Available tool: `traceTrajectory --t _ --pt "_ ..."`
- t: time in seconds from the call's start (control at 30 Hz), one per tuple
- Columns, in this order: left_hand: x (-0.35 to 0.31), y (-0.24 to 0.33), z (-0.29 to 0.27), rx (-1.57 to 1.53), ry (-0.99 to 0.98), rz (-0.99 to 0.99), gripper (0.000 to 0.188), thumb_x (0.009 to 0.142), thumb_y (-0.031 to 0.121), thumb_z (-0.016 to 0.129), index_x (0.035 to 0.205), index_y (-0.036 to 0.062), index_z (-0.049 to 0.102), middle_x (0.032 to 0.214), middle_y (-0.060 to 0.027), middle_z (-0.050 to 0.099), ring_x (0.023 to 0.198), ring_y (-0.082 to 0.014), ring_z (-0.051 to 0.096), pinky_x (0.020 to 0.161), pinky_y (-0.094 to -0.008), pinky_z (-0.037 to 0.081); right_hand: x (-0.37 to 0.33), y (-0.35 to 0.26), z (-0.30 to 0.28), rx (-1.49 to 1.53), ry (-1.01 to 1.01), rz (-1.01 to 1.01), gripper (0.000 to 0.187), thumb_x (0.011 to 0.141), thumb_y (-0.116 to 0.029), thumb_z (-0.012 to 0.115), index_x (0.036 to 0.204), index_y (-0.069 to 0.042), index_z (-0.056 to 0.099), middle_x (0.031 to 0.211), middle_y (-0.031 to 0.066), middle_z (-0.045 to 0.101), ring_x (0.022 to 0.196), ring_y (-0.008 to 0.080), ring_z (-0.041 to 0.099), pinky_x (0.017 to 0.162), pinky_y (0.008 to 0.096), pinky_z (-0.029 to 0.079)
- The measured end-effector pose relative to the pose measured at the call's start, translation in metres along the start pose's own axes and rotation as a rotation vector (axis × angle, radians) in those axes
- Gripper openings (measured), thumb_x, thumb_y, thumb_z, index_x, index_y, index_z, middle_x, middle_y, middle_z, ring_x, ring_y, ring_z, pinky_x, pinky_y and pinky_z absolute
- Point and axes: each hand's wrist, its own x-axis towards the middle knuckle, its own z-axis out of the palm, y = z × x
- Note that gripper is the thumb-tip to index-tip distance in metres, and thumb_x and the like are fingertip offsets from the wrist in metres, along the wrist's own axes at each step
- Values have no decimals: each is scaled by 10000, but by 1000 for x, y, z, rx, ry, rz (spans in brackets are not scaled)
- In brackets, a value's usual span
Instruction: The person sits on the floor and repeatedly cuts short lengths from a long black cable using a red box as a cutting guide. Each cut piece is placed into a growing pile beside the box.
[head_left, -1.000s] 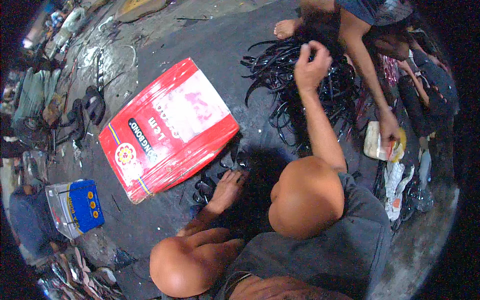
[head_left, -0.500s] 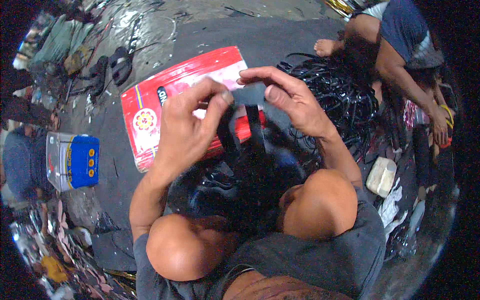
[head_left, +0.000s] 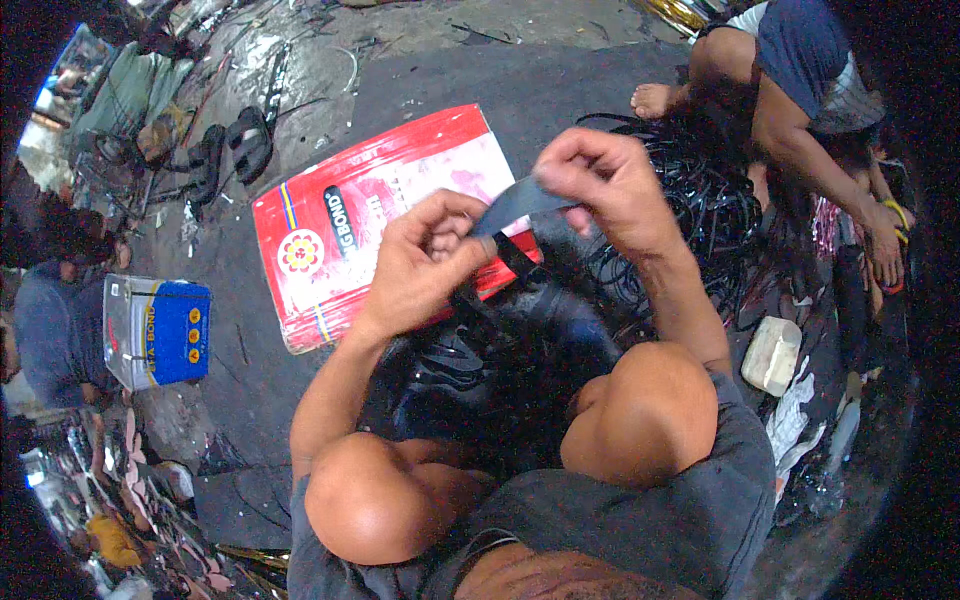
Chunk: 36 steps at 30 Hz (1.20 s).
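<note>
A curved dark grey strip [head_left: 520, 204] with a smooth face stretches between my two hands, above a red and white carton. My left hand [head_left: 422, 262] pinches its lower left end between thumb and fingers. At the other end, the bent fingers of my right hand [head_left: 605, 190] grip the strip, slightly higher up. Below it, a black band [head_left: 517, 254] lies over the near right edge of the red and white carton [head_left: 385, 200]. Shiny black material [head_left: 450, 365] lies between my knees, its shape hard to make out.
A tangled heap of black strips [head_left: 700, 215] lies at the right, beside a seated person [head_left: 790, 110] with scissors-like handles in hand. A blue and white box [head_left: 160, 332] stands at the left. Black sandals [head_left: 248, 145] lie far left, and a pale block [head_left: 772, 356] sits right of my knee.
My left hand has moved right and down, and my right hand has turned and closed on the strip. The strip now shows stretched and arched between both hands.
</note>
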Motion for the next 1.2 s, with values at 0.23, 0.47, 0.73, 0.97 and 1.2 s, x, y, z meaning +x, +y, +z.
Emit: traceTrajectory --t 0.23,0.47,0.73,0.97,1.2 --pt "-79 -73 54 107 -378 -25 245 849 30 644 1094 22 654 974 -133 681 951 -178 645 857 -353 508 -14 -72 -79 682 225 -475 192 1018 -192 543 1060 -9 584 762 7 584 508 44 418 433 170 361" --pt "-183 -246 61 642 -757 -303 308 810 107 681 1109 37 657 1042 -171 674 1025 -332 654 847 -418 544 -15 -87 -93 494 584 -689 175 1005 -165 574 1088 -12 592 845 2 574 609 44 448 510 191 367" --pt "-26 -52 27 894 464 388 621 745 127 774 1306 0 540 1358 -248 488 1257 -424 490 1026 -476 435 0 -51 -66 -90 498 -562 244 950 -64 629 1181 13 616 843 15 619 582 52 501 484 194 365" --pt "-63 -34 35 240 -737 174 535 735 116 773 1248 49 633 1179 -214 642 1187 -379 590 1070 -450 429 -12 -64 -38 -752 405 -526 222 869 -97 685 1075 -21 651 919 33 656 777 83 582 657 243 468" --pt "-45 -7 28 -568 -243 220 1129 634 203 917 1518 2 244 1474 -180 418 1358 -223 418 1118 -391 333 -21 -72 15 -422 -726 -394 165 844 -46 700 1000 0 673 914 140 695 802 297 700 696 355 549"
